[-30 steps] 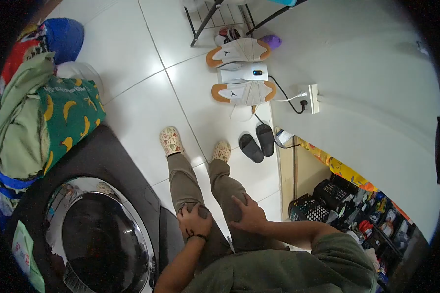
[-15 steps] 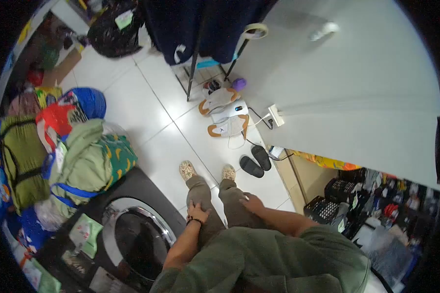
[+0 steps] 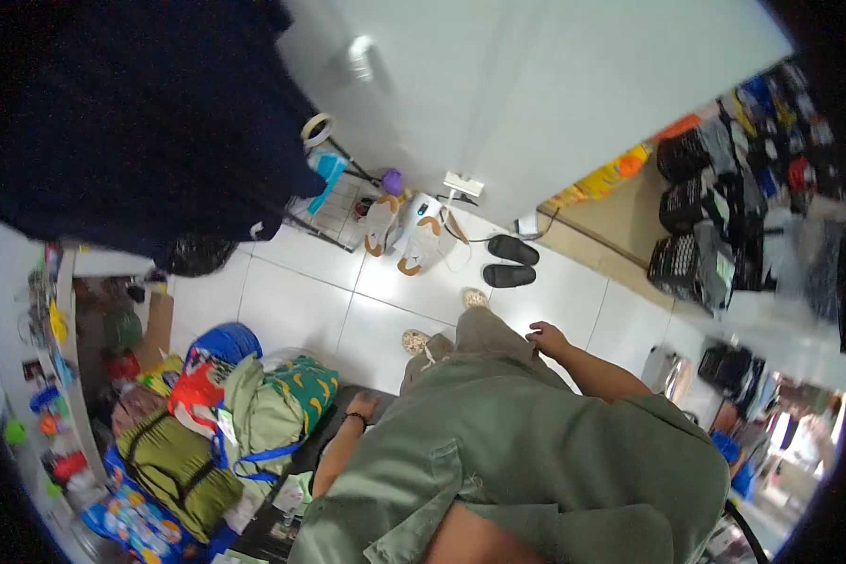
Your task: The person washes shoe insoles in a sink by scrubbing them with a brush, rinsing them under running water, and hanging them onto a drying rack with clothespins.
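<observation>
My left hand (image 3: 364, 405), with a dark bead bracelet at the wrist, is low at my left side by the edge of the dark front-loading machine (image 3: 327, 428). Nothing shows in it, and its fingers look loosely stretched. Close to it sits a green bag with a banana print (image 3: 307, 390). My right hand (image 3: 548, 338) hangs beside my right thigh, fingers apart and holding nothing. Beyond it on the floor lie black slides (image 3: 511, 263). Patterned clogs (image 3: 415, 341) are on my feet.
Several stuffed bags, including an olive one (image 3: 183, 475), are piled on the left. White-and-tan sneakers (image 3: 418, 246) stand by a power strip (image 3: 463, 184) at the wall. Dark cloth (image 3: 141, 122) hangs over a rack. Black crates (image 3: 679, 268) line the right.
The view has swung to the right and my body stands more upright. Both hands have come off my thighs: the left is now by the machine, the right beside my leg.
</observation>
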The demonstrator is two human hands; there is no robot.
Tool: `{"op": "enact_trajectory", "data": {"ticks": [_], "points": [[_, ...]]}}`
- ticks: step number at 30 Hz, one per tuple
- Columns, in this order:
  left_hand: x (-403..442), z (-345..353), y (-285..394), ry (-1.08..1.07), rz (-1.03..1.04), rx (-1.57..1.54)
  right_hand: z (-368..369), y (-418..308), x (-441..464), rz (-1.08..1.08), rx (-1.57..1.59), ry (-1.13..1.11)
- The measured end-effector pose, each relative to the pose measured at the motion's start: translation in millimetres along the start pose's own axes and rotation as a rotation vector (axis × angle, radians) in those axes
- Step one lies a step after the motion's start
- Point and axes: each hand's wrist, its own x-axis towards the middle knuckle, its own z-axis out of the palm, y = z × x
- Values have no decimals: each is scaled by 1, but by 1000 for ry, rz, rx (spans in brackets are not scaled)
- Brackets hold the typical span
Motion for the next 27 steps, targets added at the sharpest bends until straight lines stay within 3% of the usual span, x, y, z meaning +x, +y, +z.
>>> {"op": "enact_trajectory", "data": {"ticks": [4,6,8,9,10,12,13,14,18,21,22,24,27], "points": [[16,-62,-17,76,65,202,15,62,4,24,83,3],[21,-88,1,117,59,130,14,82,3,136,155,-32],[26,-105,49,153,-19,-359,6,90,2,393,297,-77],[29,-112,78,160,2,-488,24,132,27,293,303,3],[27,-117,109,170,36,-500,34,156,37,205,252,109],[-30,-140,219,249,360,187,37,171,40,217,356,137],[-37,-141,258,203,290,25,36,171,37,238,414,126],[-44,-139,287,159,215,-141,31,166,29,257,467,113],[-75,-122,360,196,352,-181,-12,131,-6,411,558,-40],[-83,-99,373,226,314,-213,-26,162,15,-92,-202,-75],[-84,-89,372,214,278,-183,-39,163,18,64,49,-137],[-93,-65,369,189,198,-123,-77,157,8,-80,20,-107],[-107,-26,368,253,176,-96,-115,164,22,74,255,-92]]}}
